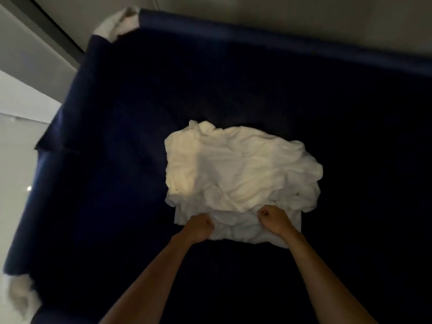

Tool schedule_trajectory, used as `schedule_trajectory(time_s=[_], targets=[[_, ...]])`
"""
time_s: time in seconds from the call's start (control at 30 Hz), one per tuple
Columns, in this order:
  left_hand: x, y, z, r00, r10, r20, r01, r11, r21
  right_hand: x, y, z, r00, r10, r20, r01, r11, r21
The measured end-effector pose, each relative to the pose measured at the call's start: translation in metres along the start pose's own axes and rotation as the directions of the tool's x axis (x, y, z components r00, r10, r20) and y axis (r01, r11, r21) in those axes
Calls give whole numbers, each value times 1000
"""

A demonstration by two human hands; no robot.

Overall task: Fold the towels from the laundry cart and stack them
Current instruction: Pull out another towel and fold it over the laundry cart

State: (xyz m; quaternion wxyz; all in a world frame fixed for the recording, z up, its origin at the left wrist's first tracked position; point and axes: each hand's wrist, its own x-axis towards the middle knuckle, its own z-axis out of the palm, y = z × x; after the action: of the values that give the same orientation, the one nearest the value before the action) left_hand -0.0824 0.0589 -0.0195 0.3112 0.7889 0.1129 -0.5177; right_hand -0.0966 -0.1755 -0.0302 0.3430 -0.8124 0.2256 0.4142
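White towels [240, 169] lie in a crumpled heap on the bottom of the dark blue laundry cart [112, 108]. Both the left hand [199, 226] and right hand [274, 218] have fingers closed tight, gripping the heap's near edge.

I see the laundry cart [163, 73], its dark blue fabric lining filling most of the frame. A crumpled heap of white towels [240, 174] lies on its bottom, just right of centre. Pale floor [16, 160] shows at the left edge.
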Motion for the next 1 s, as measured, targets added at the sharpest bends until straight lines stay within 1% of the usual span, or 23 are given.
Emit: schedule_trajectory(time_s=[0.13, 0.17, 0.27, 0.4, 0.53, 0.6, 0.7, 0.77, 0.83, 0.87, 0.93, 1.0], targets=[[79, -15, -1, 1000, -17, 4, 17, 998, 62, 81, 16, 8, 991, 135, -19, -132, 983, 131], [97, -18, 0, 1000, -27, 9, 26, 996, 88, 100, 22, 9, 986, 160, -38, -154, 980, 128], [141, -31, 7, 999, -29, 17, 27, 991, 134, 149, 42, 10, 975, 182, -126, -173, 982, 75], [178, -43, 18, 999, -33, 35, 27, 987, 156, 198, 68, 13, 941, 208, -268, -241, 966, -95], [195, -54, 29, 999, -33, 40, 25, 984, 175, 234, 92, 17, 930, 184, -318, -223, 971, -88], [194, -55, 32, 999, -26, 46, 17, 982, 188, 240, 98, 17, 911, 142, -387, -202, 972, -118], [180, -49, 33, 999, 0, 46, -9, 982, 191, 228, 92, 11, 889, 67, -452, -154, 975, -159], [164, -37, 33, 999, 28, 35, -34, 983, 182, 204, 78, 7, 893, 78, -443, -140, 984, -108], [142, -18, 33, 998, 52, 29, -56, 982, 178, 165, 58, 6, 912, 89, -401, -82, 996, 35], [127, -7, 33, 997, 65, 36, -71, 982, 173, 142, 48, 8, 925, 61, -376, -28, 995, 93], [93, 17, 35, 991, 123, 58, -131, 978, 162, 92, 28, 12, 948, -14, -319, 65, 986, 151], [56, 40, 36, 976, 214, 42, -218, 960, 176, 41, 8, 12, 961, -78, -264, 130, 974, 187]])
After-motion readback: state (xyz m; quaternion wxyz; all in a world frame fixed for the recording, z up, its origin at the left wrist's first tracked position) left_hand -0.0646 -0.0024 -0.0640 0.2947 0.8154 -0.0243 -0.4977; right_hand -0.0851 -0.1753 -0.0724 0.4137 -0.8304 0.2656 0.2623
